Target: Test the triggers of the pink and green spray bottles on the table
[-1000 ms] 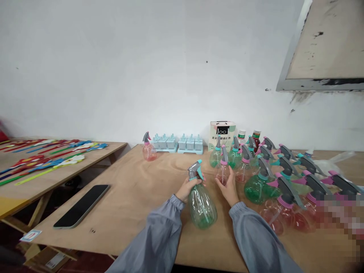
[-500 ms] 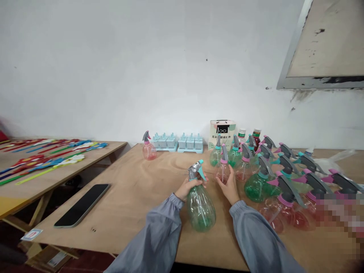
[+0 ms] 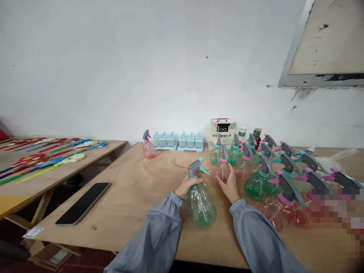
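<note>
Near the middle of the tabletop's front edge, the left hand is wrapped round the neck of a green spray bottle, thumb across the front. The bottle leans, its spray head toward the left and its base toward the right; whether the base touches the wood cannot be told. Its teal trigger juts out to the right.

Farther from the front edge, the right hand is cupped, thumb and fingers apart on either side of a pink-collared spray bottle; whether it grips that bottle is unclear. More spray bottles crowd toward the tabletop's right edge, and a smartphone lies near the front left corner.

To handle this well, the left grip is best kept snug just under the collar, with fingers clear of the trigger. The right hand should probably close low on the rounded body rather than the head, with the elbow kept off the crowded neighbours, which look easy to knock.
</note>
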A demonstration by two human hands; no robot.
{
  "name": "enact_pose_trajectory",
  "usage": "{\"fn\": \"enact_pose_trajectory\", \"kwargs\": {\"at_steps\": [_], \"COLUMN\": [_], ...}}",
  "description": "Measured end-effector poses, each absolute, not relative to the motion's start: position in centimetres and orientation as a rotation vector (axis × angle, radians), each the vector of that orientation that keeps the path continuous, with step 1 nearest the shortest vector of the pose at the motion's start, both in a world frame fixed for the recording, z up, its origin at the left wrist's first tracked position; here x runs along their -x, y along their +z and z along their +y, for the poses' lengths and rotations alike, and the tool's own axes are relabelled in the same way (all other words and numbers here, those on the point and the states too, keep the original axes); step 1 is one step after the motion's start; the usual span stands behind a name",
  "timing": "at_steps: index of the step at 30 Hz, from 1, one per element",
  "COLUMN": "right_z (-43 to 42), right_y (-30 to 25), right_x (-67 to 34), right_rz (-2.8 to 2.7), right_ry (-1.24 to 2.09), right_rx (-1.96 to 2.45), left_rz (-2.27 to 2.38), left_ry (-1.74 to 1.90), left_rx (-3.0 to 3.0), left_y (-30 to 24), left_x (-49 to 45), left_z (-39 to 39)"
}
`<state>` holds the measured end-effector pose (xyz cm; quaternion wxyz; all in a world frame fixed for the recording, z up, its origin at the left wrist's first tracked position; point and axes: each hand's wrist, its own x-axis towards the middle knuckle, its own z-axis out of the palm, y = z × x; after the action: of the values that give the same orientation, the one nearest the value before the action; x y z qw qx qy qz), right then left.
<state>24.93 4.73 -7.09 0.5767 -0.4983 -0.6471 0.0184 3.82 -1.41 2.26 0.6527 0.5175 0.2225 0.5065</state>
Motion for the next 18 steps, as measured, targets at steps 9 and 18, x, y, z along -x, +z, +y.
{"fn": "enact_pose_trajectory", "kwargs": {"at_steps": [9, 18], "right_z": [4.8, 4.7], "right_y": [-7.2, -7.3], "right_x": [-25.0, -25.2], "right_rz": [-1.512, -1.516], "right_ry": [0.037, 0.047], "right_rx": [1.168, 1.165], "left_rz": [0.596, 0.877], "left_ry": [1.250, 1.487], "left_rx": [-1.100, -1.527], "left_y": [2.3, 4.8], "left_x": [-4.1, 0.8], "left_z": [-1.2, -1.4]}}
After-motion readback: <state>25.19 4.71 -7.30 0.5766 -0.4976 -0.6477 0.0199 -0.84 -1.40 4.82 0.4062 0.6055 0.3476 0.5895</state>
